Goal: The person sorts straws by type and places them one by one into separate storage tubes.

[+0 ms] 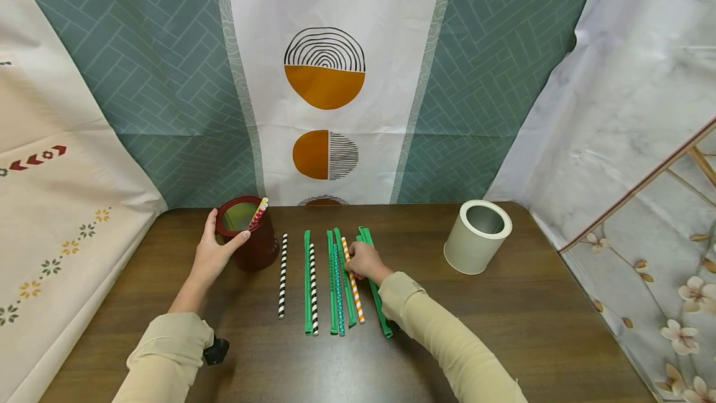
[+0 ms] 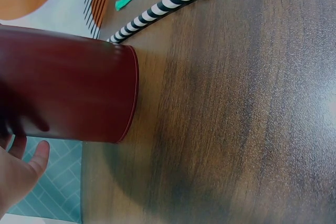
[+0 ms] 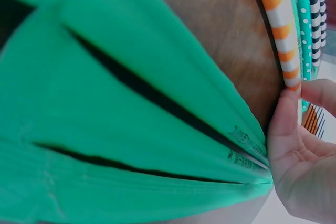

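Note:
My left hand (image 1: 212, 254) grips the dark red cup (image 1: 256, 254) near its rim, with the thumb across the front. Red-patterned straws (image 1: 259, 213) lean inside that cup. On the table, my right hand (image 1: 367, 261) pinches the orange-striped straw (image 1: 357, 305) between thumb and finger. Green-wrapped straws (image 3: 147, 124) lie right beside this hand, partly hidden by it in the head view. Left of the orange straw are more green wrapped straws (image 1: 307, 310), a teal dotted straw (image 1: 339, 303) and black-striped straws (image 1: 283, 278).
A cream canister (image 1: 464, 249) with an open top stands at the right rear of the brown wooden table (image 1: 503, 316). Patterned cloth (image 1: 190, 111) hangs behind the table's far edge. A black device (image 1: 215, 351) sits at my left wrist.

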Available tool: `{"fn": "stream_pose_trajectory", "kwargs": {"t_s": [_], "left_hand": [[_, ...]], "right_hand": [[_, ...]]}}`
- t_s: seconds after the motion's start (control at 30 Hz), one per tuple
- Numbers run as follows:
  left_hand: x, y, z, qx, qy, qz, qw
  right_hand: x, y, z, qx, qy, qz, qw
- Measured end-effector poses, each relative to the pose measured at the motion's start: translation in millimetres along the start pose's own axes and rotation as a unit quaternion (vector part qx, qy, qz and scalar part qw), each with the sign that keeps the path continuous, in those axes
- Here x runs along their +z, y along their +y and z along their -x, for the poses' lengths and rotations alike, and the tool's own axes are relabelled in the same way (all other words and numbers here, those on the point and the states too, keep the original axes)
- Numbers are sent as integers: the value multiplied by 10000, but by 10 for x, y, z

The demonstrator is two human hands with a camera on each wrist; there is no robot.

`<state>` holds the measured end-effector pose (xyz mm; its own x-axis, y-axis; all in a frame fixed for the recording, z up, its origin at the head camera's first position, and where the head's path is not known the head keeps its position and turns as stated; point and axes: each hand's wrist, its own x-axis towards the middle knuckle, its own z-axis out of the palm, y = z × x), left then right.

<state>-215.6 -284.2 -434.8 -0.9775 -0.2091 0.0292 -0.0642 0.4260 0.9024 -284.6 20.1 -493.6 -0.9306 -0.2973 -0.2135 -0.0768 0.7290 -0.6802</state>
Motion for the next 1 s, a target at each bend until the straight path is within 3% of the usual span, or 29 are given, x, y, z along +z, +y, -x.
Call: {"fn": "stream_pose_trajectory", "kwargs": {"t_s": [0.2,0.5,0.77,1.0], "left_hand": [[3,-3,-3,25,19,18,10000],[5,2,-10,35,38,-28,10000],[-2,10,-10,50,43,-78,9999],[3,9,-10,51,48,-113,9999]], "right_hand": [[2,-10,23,-50,106,106,9999],[-53,21,23,-27,0,-385,9993],[-265,-127,24,-169,-108,-716,9972],[-470,-330,-16,-315,-118,-1481,9884]]}}
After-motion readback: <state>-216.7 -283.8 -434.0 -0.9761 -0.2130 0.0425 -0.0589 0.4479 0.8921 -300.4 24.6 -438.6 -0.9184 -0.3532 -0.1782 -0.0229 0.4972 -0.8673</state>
